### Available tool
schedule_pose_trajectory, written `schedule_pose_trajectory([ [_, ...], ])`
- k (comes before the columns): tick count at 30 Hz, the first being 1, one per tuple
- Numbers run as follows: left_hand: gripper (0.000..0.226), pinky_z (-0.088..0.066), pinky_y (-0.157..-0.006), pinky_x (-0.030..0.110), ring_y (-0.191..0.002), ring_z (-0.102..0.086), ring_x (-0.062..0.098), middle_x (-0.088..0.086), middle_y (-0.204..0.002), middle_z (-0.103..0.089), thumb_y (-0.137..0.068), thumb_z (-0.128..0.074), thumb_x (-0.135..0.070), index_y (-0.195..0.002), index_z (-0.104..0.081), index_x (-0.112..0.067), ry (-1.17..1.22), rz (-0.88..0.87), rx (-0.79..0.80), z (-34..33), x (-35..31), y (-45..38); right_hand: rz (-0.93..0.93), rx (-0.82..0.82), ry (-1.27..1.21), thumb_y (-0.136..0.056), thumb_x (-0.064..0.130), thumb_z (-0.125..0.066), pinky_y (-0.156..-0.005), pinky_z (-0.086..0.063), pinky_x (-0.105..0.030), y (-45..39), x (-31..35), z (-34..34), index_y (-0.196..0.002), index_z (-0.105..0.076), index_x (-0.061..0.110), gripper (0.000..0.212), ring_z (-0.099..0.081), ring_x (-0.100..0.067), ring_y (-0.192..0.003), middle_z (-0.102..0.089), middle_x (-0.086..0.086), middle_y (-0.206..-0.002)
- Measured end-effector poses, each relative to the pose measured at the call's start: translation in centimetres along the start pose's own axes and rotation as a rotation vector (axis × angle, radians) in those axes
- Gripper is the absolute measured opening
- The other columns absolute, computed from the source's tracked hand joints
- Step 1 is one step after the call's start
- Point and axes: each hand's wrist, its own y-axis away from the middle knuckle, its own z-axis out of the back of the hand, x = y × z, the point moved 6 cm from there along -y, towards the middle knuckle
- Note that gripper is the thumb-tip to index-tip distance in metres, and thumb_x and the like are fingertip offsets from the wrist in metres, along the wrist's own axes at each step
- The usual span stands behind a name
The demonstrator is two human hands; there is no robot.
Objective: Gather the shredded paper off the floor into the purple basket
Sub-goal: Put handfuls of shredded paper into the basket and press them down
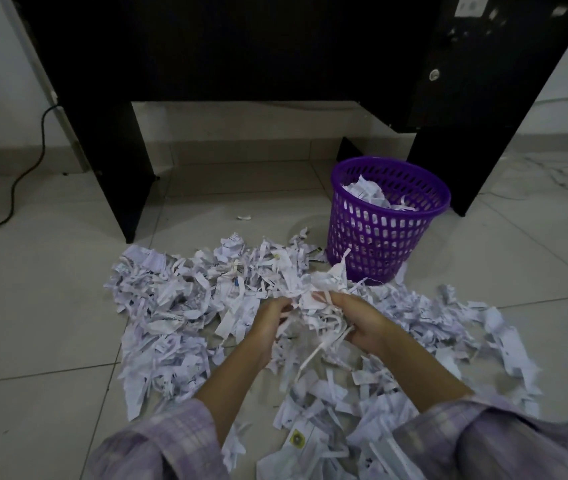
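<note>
Where shredded paper spreads, black desk beyond.

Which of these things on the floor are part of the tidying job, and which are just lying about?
Part of the job:
- purple basket, already holding some paper
- shredded paper spread over the floor
- bunch of shreds held between left hand and right hand

Just lying about:
- black desk
- black cable by the wall
</note>
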Motion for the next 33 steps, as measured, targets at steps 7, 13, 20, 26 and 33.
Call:
schedule_pose_trajectory([
  [7, 0.056, -0.038, -0.099, 0.033, -0.131, -0.043, 0.012, -0.011, -0.139, -0.044, -0.094, -0.039, -0.053, -0.14, -0.042, -0.023, 0.178, -0.123, 0.23, -3.2, -3.3, 0.9, 0.072, 0.0, -0.102, -0.084, 0.017, -0.068, -0.095, -0.05, -0.043, 0.7, 5.7, 0.1, -0.111, -0.069, 0.007, 0.029, -0.066, -0.028, -0.095, -0.07, -0.014, -0.11],
  [13, 0.03, -0.049, -0.072, 0.019, -0.079, -0.062, -0.001, -0.02, -0.092, -0.069, -0.097, -0.041, -0.045, -0.112, -0.059, -0.025, 0.088, -0.072, 0.396, -6.1, -2.9, 1.7, 0.159, -0.062, -0.015, -0.086, 0.015, -0.067, -0.078, -0.058, -0.036, 0.3, 6.8, 2.7, -0.107, -0.069, 0.006, 0.022, -0.071, -0.024, -0.087, -0.073, -0.013, -0.103],
  [20, 0.007, -0.056, -0.056, 0.021, -0.061, -0.068, 0.014, 0.014, -0.084, -0.066, -0.09, -0.06, -0.002, -0.09, -0.064, 0.004, 0.223, -0.054, 0.15, -6.6, -2.3, -0.6, 0.187, -0.251, 0.161, -0.055, 0.045, -0.084, -0.094, -0.052, -0.047, 0.1, 5.1, 5.4, -0.119, -0.063, 0.019, 0.071, -0.068, -0.025, -0.101, -0.072, -0.002, -0.108],
  [26, 0.025, -0.051, -0.055, 0.031, -0.059, -0.052, 0.022, 0.014, -0.066, -0.057, -0.093, -0.037, 0.005, -0.081, -0.059, 0.005, 0.365, 0.039, 0.204, -8.2, -2.5, -0.2, 0.3, -0.355, 0.281, -0.082, 0.021, -0.07, -0.092, -0.053, -0.044, 0.2, 4.2, 5.1, -0.111, -0.064, 0.023, 0.029, -0.066, -0.023, -0.098, -0.07, -0.003, -0.106],
  [33, 0.017, -0.055, -0.053, 0.026, -0.062, -0.06, 0.022, 0.015, -0.077, -0.063, -0.096, -0.046, 0.004, -0.094, -0.063, 0.004, 0.197, -0.024, 0.119, -8.1, -1.7, -0.9, 0.33, -0.305, 0.25, -0.083, 0.036, -0.071, -0.081, -0.053, -0.03, 0.0, 2.9, 4.8, -0.117, -0.062, 0.025, 0.036, -0.065, -0.016, -0.099, -0.069, 0.0, -0.111],
])
